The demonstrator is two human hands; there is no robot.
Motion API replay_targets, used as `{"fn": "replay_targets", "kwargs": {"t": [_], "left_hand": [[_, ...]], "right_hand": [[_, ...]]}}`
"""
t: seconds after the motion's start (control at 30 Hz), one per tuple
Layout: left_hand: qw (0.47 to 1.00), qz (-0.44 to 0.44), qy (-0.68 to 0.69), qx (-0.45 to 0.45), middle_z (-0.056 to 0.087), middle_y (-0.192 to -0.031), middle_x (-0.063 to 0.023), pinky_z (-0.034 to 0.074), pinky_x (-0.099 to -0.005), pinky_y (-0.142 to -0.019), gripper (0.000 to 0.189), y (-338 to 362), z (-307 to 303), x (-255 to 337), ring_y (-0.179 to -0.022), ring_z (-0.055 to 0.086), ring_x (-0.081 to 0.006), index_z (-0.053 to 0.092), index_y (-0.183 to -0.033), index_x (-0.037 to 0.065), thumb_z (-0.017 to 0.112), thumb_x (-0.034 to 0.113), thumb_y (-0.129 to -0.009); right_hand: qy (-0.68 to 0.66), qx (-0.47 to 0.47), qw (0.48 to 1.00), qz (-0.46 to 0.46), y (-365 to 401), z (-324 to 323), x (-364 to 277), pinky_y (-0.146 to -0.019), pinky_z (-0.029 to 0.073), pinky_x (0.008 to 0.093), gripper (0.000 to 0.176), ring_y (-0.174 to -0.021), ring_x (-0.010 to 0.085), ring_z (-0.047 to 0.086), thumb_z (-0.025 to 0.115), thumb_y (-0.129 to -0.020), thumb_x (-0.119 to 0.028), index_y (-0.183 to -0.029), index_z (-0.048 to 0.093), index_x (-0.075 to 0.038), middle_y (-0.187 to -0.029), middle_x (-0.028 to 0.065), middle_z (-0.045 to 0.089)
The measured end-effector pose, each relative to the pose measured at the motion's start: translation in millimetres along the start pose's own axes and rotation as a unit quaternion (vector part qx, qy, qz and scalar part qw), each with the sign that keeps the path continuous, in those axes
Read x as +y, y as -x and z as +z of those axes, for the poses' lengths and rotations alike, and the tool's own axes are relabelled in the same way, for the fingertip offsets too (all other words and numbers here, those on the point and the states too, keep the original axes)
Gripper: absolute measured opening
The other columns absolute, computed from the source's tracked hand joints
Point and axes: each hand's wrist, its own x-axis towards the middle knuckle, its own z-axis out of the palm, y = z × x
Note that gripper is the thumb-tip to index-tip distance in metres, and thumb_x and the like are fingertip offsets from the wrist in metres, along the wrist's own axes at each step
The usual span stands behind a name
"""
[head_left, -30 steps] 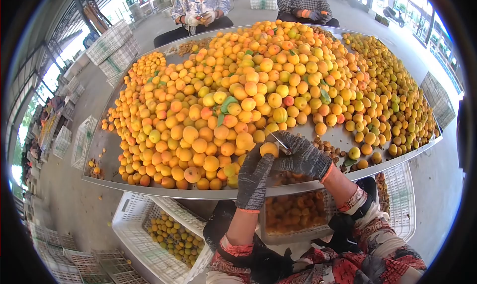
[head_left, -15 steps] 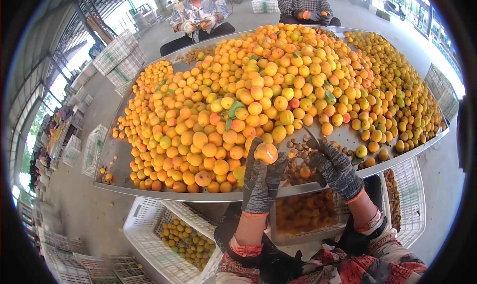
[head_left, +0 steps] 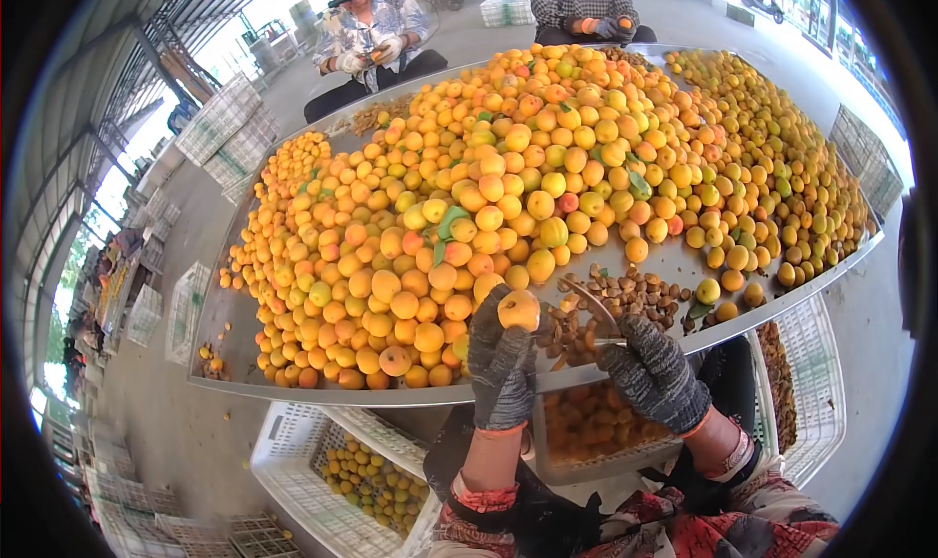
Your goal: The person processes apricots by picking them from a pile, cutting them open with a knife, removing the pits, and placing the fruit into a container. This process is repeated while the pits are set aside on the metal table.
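In a dark grey knitted glove, my left hand (head_left: 501,363) holds an orange apricot (head_left: 518,310) up between thumb and fingers at the table's near edge. My right hand (head_left: 657,374), gloved alike, is closed around a thin curved knife (head_left: 592,306), whose blade points up and left toward the apricot without touching it. Behind both hands a big heap of apricots (head_left: 391,255) covers the metal table (head_left: 684,255). Brown pits (head_left: 635,294) lie just beyond my right hand.
Below the near edge are a crate of greenish apricots (head_left: 283,450), a bin of orange halves (head_left: 596,426) and a white crate at right (head_left: 816,382). Two people (head_left: 376,30) (head_left: 583,6) sit across the table, handling fruit. Stacked crates (head_left: 225,118) stand at left.
The view has shifted slightly. My right hand has come lower and a little left, and the knife now shows more clearly, pointing at the apricot. My left hand still holds the apricot.
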Motion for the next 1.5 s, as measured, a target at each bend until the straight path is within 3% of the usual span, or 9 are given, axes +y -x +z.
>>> {"fn": "replay_targets", "kwargs": {"t": [0.13, 0.27, 0.53, 0.63, 0.8, 0.9, 1.1, 1.27, 1.5], "left_hand": [[0.995, -0.089, 0.050, 0.009, 0.052, -0.111, -0.0072, 0.048, -0.0286, -0.082, 0.055, 3, 6, 10, -0.096, 0.055, -0.0169, 0.041, -0.125, 0.001, 0.065, 0.017, -0.078], [0.994, -0.085, 0.068, -0.013, 0.051, -0.112, -0.0060, 0.048, -0.0262, -0.080, 0.056, 2, 4, 5, -0.096, 0.055, -0.0152, 0.041, -0.126, 0.001, 0.065, 0.017, -0.079], [0.993, -0.058, -0.098, -0.037, 0.052, -0.114, -0.0079, 0.045, -0.0258, -0.083, 0.043, 4, -10, -3, -0.100, 0.053, -0.0155, 0.042, -0.123, 0.000, 0.056, 0.017, -0.085], [0.995, -0.093, -0.020, -0.015, 0.053, -0.114, -0.0080, 0.045, -0.0253, -0.083, 0.044, 5, -3, 3, -0.100, 0.053, -0.0156, 0.044, -0.121, 0.000, 0.059, 0.016, -0.083], [0.994, -0.102, -0.034, -0.015, 0.057, -0.105, -0.0064, 0.044, -0.0242, -0.080, 0.041, 3, -1, 7, -0.094, 0.054, -0.0131, 0.051, -0.115, 0.000, 0.064, 0.015, -0.079], [0.992, -0.079, -0.091, -0.027, 0.060, -0.097, -0.0047, 0.044, -0.0235, -0.078, 0.036, 4, 3, 10, -0.088, 0.055, -0.0109, 0.055, -0.110, 0.000, 0.065, 0.013, -0.078], [0.991, -0.076, -0.105, -0.040, 0.060, -0.099, -0.0056, 0.044, -0.0247, -0.081, 0.035, 5, 4, 15, -0.090, 0.055, -0.0118, 0.056, -0.110, 0.000, 0.065, 0.007, -0.077], [0.983, -0.122, -0.133, -0.032, 0.060, -0.099, -0.0059, 0.045, -0.0240, -0.080, 0.036, 5, 3, 10, -0.088, 0.055, -0.0116, 0.055, -0.111, 0.000, 0.065, 0.006, -0.076], [0.964, -0.122, -0.234, -0.036, 0.060, -0.095, -0.0053, 0.047, -0.0234, -0.067, 0.031, 3, 12, 12, -0.079, 0.056, -0.0117, 0.056, -0.109, 0.000, 0.062, 0.014, -0.081]], "right_hand": [[-0.034, -0.003, 0.998, -0.044, -5, 6, -1, -0.070, 0.050, 0.0317, 0.043, -0.081, 0.0205, 0.061, 0.059, -0.080, 0.001, -0.120, 0.042, 0.000, -0.097, 0.0129, 0.060], [-0.011, 0.005, 0.999, -0.047, -4, 15, 9, -0.070, 0.049, 0.0312, 0.037, -0.082, 0.0205, 0.062, 0.059, -0.080, 0.000, -0.115, 0.046, 0.000, -0.095, 0.0125, 0.061], [0.031, -0.014, 0.999, 0.002, -1, 21, 14, -0.071, 0.048, 0.0315, 0.030, -0.085, 0.0224, 0.061, 0.059, -0.081, -0.003, -0.109, 0.050, 0.002, -0.093, 0.0139, 0.061], [-0.018, -0.003, 1.000, -0.007, -1, 23, 13, -0.072, 0.048, 0.0325, 0.031, -0.085, 0.0252, 0.061, 0.060, -0.080, -0.003, -0.109, 0.050, 0.002, -0.092, 0.0147, 0.061], [0.140, 0.010, 0.983, -0.120, 0, 23, 16, -0.072, 0.048, 0.0338, 0.033, -0.084, 0.0285, 0.061, 0.060, -0.079, -0.003, -0.110, 0.050, 0.004, -0.092, 0.0168, 0.061], [0.042, 0.003, 0.998, -0.041, 3, 23, 19, -0.073, 0.049, 0.0335, 0.031, -0.085, 0.0286, 0.061, 0.059, -0.080, -0.003, -0.110, 0.051, 0.004, -0.092, 0.0177, 0.061], [0.011, -0.079, 0.997, -0.010, -1, 10, 19, -0.074, 0.049, 0.0330, 0.031, -0.087, 0.0280, 0.061, 0.058, -0.081, -0.002, -0.110, 0.051, 0.005, -0.096, 0.0167, 0.061], [0.013, -0.069, 0.997, -0.026, -9, 2, 9, -0.074, 0.049, 0.0331, 0.029, -0.090, 0.0270, 0.061, 0.056, -0.083, -0.004, -0.110, 0.051, 0.004, -0.097, 0.0162, 0.061], [-0.001, -0.150, 0.989, -0.001, -16, -6, 29, -0.074, 0.049, 0.0343, 0.031, -0.090, 0.0273, 0.060, 0.055, -0.084, -0.005, -0.113, 0.050, 0.004, -0.099, 0.0164, 0.060]]}}
